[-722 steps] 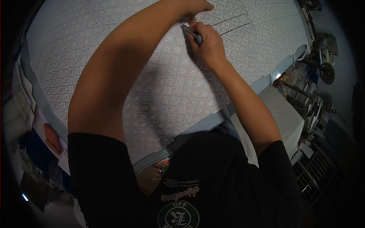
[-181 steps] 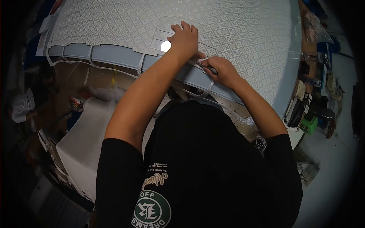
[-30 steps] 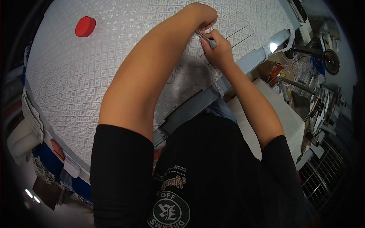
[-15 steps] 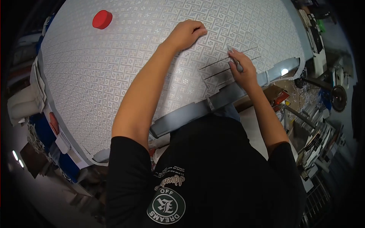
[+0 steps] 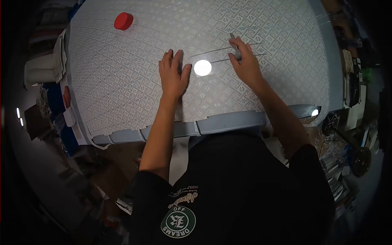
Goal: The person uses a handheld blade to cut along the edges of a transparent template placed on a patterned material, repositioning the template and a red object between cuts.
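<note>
Pale patterned fabric (image 5: pixel 134 81) with a woven geometric design covers the large surface before me. My left hand (image 5: pixel 173 75) lies on it, fingers spread and holding nothing. To its right, my right hand (image 5: pixel 246 63) is closed around a small grey tool (image 5: pixel 237 54), whose pointed end shows beyond the fingertips; what kind of tool it is, I cannot tell. Two thin dark strands (image 5: pixel 223 61) run across the fabric, passing by the right fingers. A bright round white spot (image 5: pixel 203 67) shows between my hands.
A red round block (image 5: pixel 123 21) sits on the fabric at the upper left. A grey padded edge (image 5: pixel 232 121) runs along the near side. Folded pale cloth (image 5: pixel 45 67) is at the left, and a metal wheel (image 5: pixel 361 160) stands at the lower right.
My left hand has come down and opened flat on the fabric. My right hand has shifted up and left with the grey tool. The view has turned, and the white spot has appeared.
</note>
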{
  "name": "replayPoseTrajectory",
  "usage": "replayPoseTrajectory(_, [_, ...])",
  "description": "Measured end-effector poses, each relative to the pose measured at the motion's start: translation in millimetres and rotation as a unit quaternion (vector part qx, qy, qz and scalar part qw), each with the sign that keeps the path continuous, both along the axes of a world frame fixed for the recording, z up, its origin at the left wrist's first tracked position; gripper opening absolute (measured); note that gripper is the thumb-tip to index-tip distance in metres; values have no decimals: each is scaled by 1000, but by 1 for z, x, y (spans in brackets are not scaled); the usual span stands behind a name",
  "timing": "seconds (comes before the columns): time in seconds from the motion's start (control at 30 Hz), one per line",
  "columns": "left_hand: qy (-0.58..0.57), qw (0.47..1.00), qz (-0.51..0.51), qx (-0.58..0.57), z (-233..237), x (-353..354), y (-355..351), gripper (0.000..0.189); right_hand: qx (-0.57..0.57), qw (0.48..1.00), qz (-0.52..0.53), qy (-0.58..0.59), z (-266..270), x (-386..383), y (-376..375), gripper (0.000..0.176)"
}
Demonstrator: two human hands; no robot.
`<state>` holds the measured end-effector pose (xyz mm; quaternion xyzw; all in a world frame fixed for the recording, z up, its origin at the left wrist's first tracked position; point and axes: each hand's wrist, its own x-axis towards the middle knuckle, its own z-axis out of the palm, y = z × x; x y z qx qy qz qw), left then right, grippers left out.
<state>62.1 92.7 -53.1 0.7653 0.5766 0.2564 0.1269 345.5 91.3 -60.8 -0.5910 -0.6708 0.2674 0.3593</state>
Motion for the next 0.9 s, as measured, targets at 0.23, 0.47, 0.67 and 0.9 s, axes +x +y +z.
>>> replayPoseTrajectory(0.23, [47, 995, -83, -25, 3, 7, 17, 72, -50, 975, -16, 218, -1, 42, 20, 39])
replayPoseTrajectory(0.47, [-22, 997, -70, 0, -13, 4, 16, 64, 27, 996, 25, -76, 3, 82, 4, 49])
replayPoseTrajectory(0.67, [-4, 999, -43, 7, -12, 8, 11, 63, 21, 984, 55, -165, 9, 75, 5, 46])
replayPoseTrajectory(0.9, [39, 999, -18, -15, -6, 11, 8, 63, 40, 985, 58, -159, 3, 77, 4, 50])
